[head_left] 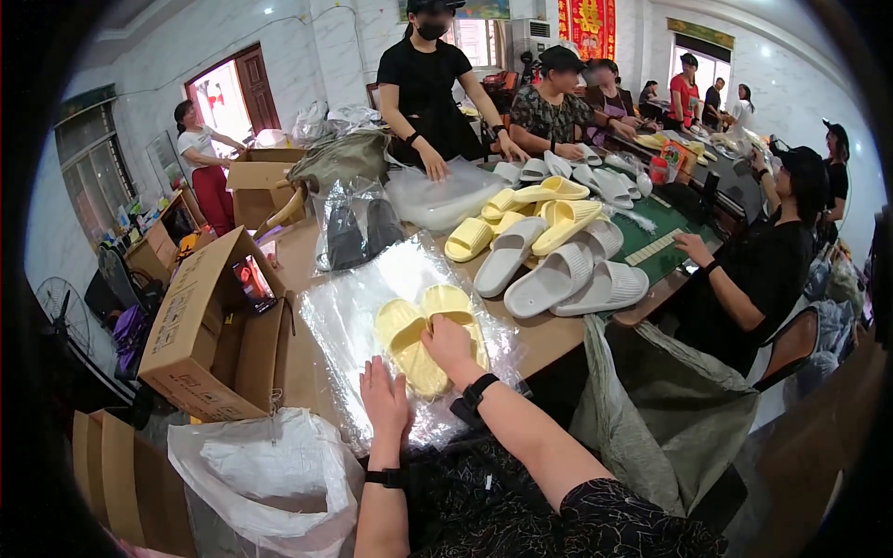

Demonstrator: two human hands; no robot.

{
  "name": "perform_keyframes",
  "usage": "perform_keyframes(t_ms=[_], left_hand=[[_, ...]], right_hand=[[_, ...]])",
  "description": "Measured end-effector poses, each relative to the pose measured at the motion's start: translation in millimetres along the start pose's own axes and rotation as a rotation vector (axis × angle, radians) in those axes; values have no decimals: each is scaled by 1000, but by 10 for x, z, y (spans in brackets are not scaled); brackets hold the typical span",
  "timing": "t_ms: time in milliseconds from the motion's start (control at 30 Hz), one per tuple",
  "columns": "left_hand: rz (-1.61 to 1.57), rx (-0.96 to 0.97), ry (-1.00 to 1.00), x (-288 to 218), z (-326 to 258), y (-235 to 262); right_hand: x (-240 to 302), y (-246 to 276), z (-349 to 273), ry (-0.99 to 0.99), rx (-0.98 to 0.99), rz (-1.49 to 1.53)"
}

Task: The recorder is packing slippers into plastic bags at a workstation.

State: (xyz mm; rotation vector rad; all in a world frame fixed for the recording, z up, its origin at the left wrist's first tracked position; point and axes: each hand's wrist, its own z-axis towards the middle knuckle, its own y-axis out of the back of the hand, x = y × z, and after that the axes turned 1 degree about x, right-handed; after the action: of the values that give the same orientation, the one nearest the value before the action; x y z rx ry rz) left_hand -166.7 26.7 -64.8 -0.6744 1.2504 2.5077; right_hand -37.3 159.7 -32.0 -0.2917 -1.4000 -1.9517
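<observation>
A pair of pale yellow slippers point(406, 327) lies side by side on a stack of clear plastic bags point(337, 321) in front of me. My right hand point(449, 346) reaches across the pair, its fingers closed on the slippers where their inner edges meet. Flat on the bags, just left of the slippers' near end, rests my left hand point(384, 400), fingers stretched out and holding nothing. Beyond the bags, a clear bag with dark grey slippers point(349, 226) stands on the table.
Loose yellow slippers point(470, 239) and grey slippers point(551, 279) are piled to the right, beside a green mat point(672, 265). An open carton point(200, 325) stands left, above a white sack point(270, 465). A grey-green sack point(660, 409) hangs at the right edge. Co-workers stand and sit around the table.
</observation>
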Motion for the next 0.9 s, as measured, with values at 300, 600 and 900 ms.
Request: perform_keyframes(t_ms=[300, 600, 900], left_hand=[[4, 25, 24, -29, 3, 26], [-24, -4, -19, 38, -22, -13], [39, 22, 6, 56, 15, -35]], right_hand=[[-23, 26, -39, -19, -38, 124], [-21, 303, -126, -103, -245, 548], [-1735, 1048, -731, -208, -681, 1781]])
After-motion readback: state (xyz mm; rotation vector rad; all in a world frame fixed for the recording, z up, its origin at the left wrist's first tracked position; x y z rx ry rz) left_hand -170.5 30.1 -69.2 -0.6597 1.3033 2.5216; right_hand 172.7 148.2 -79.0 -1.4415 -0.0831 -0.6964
